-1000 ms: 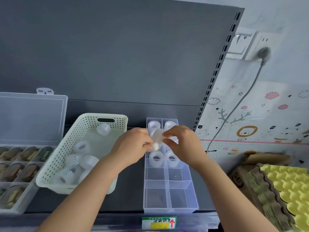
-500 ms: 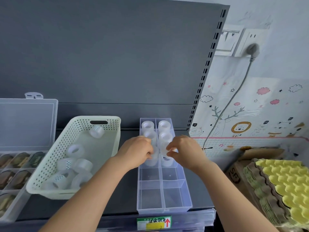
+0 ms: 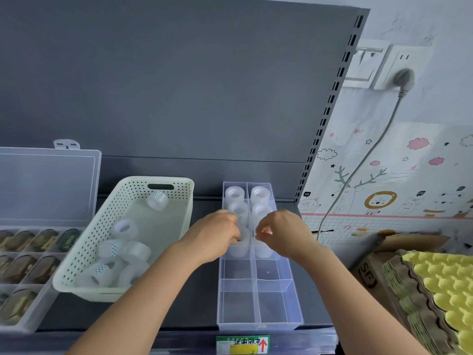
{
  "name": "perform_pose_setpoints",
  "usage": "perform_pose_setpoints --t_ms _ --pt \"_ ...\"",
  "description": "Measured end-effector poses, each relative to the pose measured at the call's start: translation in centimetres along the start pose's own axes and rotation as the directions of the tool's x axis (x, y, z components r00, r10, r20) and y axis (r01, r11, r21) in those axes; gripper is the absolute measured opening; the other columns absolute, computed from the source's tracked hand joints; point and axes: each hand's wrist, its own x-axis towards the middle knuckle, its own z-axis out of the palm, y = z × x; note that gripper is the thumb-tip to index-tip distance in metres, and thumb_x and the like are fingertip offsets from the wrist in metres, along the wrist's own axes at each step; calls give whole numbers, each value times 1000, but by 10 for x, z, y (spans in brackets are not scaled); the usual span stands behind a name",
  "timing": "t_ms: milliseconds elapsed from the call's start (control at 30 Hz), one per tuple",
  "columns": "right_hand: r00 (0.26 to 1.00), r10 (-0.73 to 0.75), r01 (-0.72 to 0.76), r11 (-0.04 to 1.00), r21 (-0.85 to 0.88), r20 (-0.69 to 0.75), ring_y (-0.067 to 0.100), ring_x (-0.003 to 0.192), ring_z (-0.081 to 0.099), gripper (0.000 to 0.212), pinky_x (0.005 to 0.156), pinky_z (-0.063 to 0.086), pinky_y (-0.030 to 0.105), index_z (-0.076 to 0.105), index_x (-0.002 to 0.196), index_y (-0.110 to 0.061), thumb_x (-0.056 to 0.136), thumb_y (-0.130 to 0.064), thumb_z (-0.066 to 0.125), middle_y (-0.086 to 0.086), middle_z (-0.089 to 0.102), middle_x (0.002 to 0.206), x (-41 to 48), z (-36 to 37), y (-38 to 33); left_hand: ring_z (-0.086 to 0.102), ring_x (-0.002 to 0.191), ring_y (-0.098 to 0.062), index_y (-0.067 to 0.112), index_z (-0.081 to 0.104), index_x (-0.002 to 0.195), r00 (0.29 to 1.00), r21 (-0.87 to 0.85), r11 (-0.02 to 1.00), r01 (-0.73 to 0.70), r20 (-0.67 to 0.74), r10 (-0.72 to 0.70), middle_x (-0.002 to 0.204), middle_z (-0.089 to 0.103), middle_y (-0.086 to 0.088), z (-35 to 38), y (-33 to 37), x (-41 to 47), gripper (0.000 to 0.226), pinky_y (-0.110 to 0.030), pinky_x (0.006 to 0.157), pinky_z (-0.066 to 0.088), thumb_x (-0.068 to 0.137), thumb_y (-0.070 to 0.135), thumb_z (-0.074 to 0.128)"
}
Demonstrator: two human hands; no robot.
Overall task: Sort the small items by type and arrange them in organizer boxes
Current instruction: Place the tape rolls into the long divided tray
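A clear divided organizer box (image 3: pixel 259 325) stands on the dark shelf, with clear tape rolls (image 3: pixel 259 194) filling its far compartments and the near ones bare. My left hand (image 3: pixel 215 239) grips a tape roll (image 3: pixel 243 245) seated in the left column's third compartment. My right hand (image 3: pixel 281 233) hovers just right of it over the right column, fingers curled, with nothing seen between them; a roll (image 3: pixel 263 251) sits below it. A cream perforated basket (image 3: pixel 84 254) to the left holds several more tape rolls (image 3: pixel 124 228).
A clear lidded case (image 3: pixel 46 185) with dark items in its cells sits at far left. Stacked egg cartons (image 3: pixel 435 290) and a cardboard box (image 3: pixel 368 275) crowd the right. A price label (image 3: pixel 243 344) marks the shelf's front edge. A grey cable (image 3: pixel 358 172) hangs down the wall.
Both hands came down from holding one roll in the air to the organizer. The roll now sits in the left column's third compartment, and my right hand has let go.
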Motion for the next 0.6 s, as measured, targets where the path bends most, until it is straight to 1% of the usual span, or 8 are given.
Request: perform_pose_setpoints --t_ms 100,200,300,367,400,467,533,600 --pt "992 -91 95 995 36 -91 18 89 60 17 74 51 32 75 91 -24 88 -29 59 0 71 90 5 -6 -21 45 95 -16 15 72 97 994 -37 997 67 -86 -70 95 57 4 -16 -5 -14 23 -38 77 47 96 23 50" --pt "969 -208 220 972 83 -134 20 88 58 18 74 48 33 75 88 -19 88 -25 59 2 72 88 11 -9 -52 48 98 -15 19 72 99 971 -80 979 186 -136 -196 96 59 5 -36 -24 -39 22 -38 79 47 96 25 51" --pt "942 -308 325 935 141 -132 23 91 56 17 76 48 37 74 85 -15 87 -26 61 2 71 87 19 -3 -85 53 95 -19 16 68 85 920 -27 925 379 -97 -380 93 59 2 -44 -59 -73 20 -40 78 49 93 17 49" --pt "927 -369 376 914 151 -73 23 96 55 19 81 48 37 74 94 -18 87 -30 61 1 71 93 24 5 -107 56 93 -23 18 59 76 868 52 867 496 -18 -496 93 59 -2 -46 -78 -96 20 -42 77 50 89 10 46" --pt "917 -398 398 905 147 -32 22 100 54 22 85 47 36 73 101 -20 88 -32 61 0 70 99 27 9 -118 56 94 -24 18 59 80 843 107 840 531 37 -537 95 58 -3 -47 -83 -106 21 -40 76 49 88 8 44" --pt "890 -453 446 888 114 47 20 108 50 30 90 44 34 67 115 -21 90 -35 58 -2 67 109 32 16 -139 53 102 -23 18 61 111 804 202 807 555 119 -582 107 57 -3 -46 -89 -121 31 -35 79 46 89 5 42" --pt "875 -466 459 885 83 133 21 115 47 37 94 44 36 60 124 -20 92 -37 53 0 63 118 38 25 -156 50 110 -24 18 42 138 785 230 791 567 138 -603 120 56 -5 -42 -91 -131 50 -32 85 42 90 3 42" --pt "870 -436 440 897 36 228 24 118 45 39 95 44 41 57 125 -16 95 -38 47 4 61 121 44 35 -169 49 113 -25 18 34 144 774 252 776 578 131 -620 122 56 -6 -38 -91 -136 56 -32 89 39 91 2 43"
